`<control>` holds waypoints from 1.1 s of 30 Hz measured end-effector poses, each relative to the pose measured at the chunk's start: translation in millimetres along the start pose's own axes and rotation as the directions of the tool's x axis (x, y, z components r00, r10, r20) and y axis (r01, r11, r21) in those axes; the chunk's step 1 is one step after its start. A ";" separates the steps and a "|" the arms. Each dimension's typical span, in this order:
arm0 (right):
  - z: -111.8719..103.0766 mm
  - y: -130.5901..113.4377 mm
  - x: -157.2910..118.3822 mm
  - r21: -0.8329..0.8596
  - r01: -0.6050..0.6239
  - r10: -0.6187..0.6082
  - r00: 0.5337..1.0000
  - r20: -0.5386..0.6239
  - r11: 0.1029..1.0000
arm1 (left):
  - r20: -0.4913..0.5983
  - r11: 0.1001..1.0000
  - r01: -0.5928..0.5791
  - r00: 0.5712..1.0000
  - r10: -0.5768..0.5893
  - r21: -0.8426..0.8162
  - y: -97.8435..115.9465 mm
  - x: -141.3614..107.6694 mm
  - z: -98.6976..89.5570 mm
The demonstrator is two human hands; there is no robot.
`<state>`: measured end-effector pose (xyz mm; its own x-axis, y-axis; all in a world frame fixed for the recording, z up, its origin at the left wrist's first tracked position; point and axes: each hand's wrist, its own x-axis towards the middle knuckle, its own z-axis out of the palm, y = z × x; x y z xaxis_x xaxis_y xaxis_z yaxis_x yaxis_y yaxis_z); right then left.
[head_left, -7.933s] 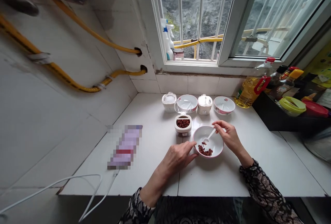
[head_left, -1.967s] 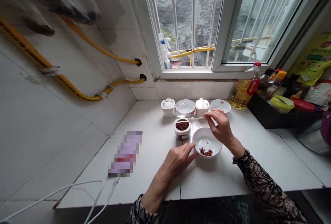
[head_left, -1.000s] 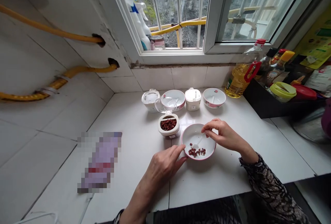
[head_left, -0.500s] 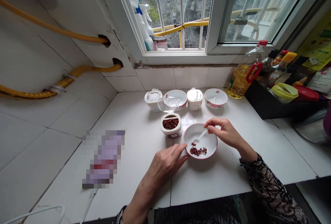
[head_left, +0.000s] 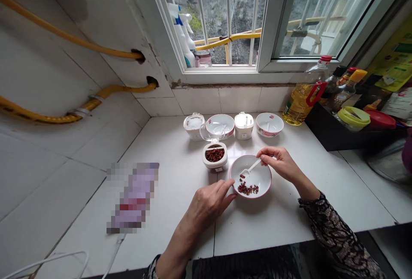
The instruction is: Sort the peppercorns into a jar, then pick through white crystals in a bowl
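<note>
A white bowl (head_left: pixel 238 168) with a pink rim stands on the counter in front of me. Dark red peppercorns (head_left: pixel 247 189) lie in its lower part. The fingers and thumb of my left hand (head_left: pixel 210 199) grip the bowl's left rim. Between thumb and fingertips, my right hand (head_left: pixel 279 163) pinches the handle of a small white spoon (head_left: pixel 252 166); its scoop rests inside the bowl by a few peppercorns. Just behind and left of the bowl is a seasoning jar (head_left: pixel 215 166), filled with the same dark red grains, its clear lid (head_left: pixel 206 133) flipped up.
Along the back wall stand two lidded jars (head_left: pixel 194 128) (head_left: pixel 243 131) and two flowered bowls (head_left: pixel 222 120) (head_left: pixel 269 132). An oil bottle (head_left: pixel 294 103) and a black rack (head_left: pixel 325 131) of condiments occupy the right. A blurred purple object (head_left: pixel 137 197) with a white cable lies left.
The whole view has shifted slightly. Both hands keep their places at the bowl, and the spoon has hardly moved among the peppercorns.
</note>
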<state>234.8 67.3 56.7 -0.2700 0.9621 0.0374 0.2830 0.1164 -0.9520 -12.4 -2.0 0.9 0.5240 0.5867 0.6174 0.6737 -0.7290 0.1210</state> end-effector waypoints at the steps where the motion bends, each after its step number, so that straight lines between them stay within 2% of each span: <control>1: -0.2 1.2 0.8 0.013 -0.006 0.007 1.000 -0.004 1.000 | -0.002 1.000 -0.001 1.000 0.001 0.002 -0.2 -0.3 0.6; 8: 2.4 3.4 8.3 0.102 -0.039 0.045 0.997 -0.056 0.994 | -0.006 1.000 0.001 1.000 -0.001 0.019 0.1 -1.5 2.5; 10: 5.9 -0.1 12.2 0.092 -0.001 0.008 0.996 -0.084 0.996 | -0.003 1.000 0.000 1.000 0.000 0.023 0.4 -1.4 2.5; 13: 14.3 -11.6 18.7 0.017 0.122 -0.118 0.984 -0.136 0.992 | 0.000 1.000 0.001 1.000 -0.001 0.019 0.3 -1.5 2.6; 16: 26.1 -27.4 24.7 -0.143 0.275 -0.299 0.936 -0.186 0.951 | 0.003 0.999 0.002 1.000 -0.002 0.034 0.0 -1.6 3.0; 18: 35.0 -36.2 27.5 -0.309 0.389 -0.456 0.870 -0.187 0.868 | 0.006 0.999 0.004 1.000 -0.004 0.045 -0.3 -1.8 3.4; 20: 43.3 -41.4 28.7 -0.482 0.499 -0.613 0.783 -0.106 0.720 | 0.009 0.999 0.008 1.000 -0.008 0.054 -0.5 -2.0 4.1; 22: 49.8 -43.2 28.2 -0.603 0.573 -0.701 0.713 0.032 0.555 | 0.010 0.998 0.012 1.000 -0.013 0.063 -0.7 -2.3 4.9; 25: 53.8 -43.9 24.6 -0.674 0.612 -0.720 0.673 0.170 0.413 | 0.009 0.997 0.015 1.000 -0.016 0.069 -0.8 -2.2 5.5; 27: 51.6 -45.3 21.4 -0.683 0.621 -0.735 0.653 0.180 0.385 | 0.005 0.998 0.014 1.000 -0.015 0.067 -0.5 -1.8 5.1; 30: 40.7 -47.8 16.4 -0.671 0.613 -0.766 0.634 0.103 0.417 | 0.006 0.998 0.017 1.000 -0.018 0.057 0.0 -0.9 3.9; 33: 23.8 -44.7 11.1 -0.659 0.582 -0.747 0.664 0.046 0.476 | 0.008 0.999 0.011 1.000 -0.012 0.040 0.5 -0.4 2.9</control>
<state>197.3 66.9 92.5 -0.4329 0.5404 0.7215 0.5846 0.7775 -0.2316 -10.8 -1.6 -1.5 0.5201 0.5979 0.6100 0.7000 -0.7076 0.0968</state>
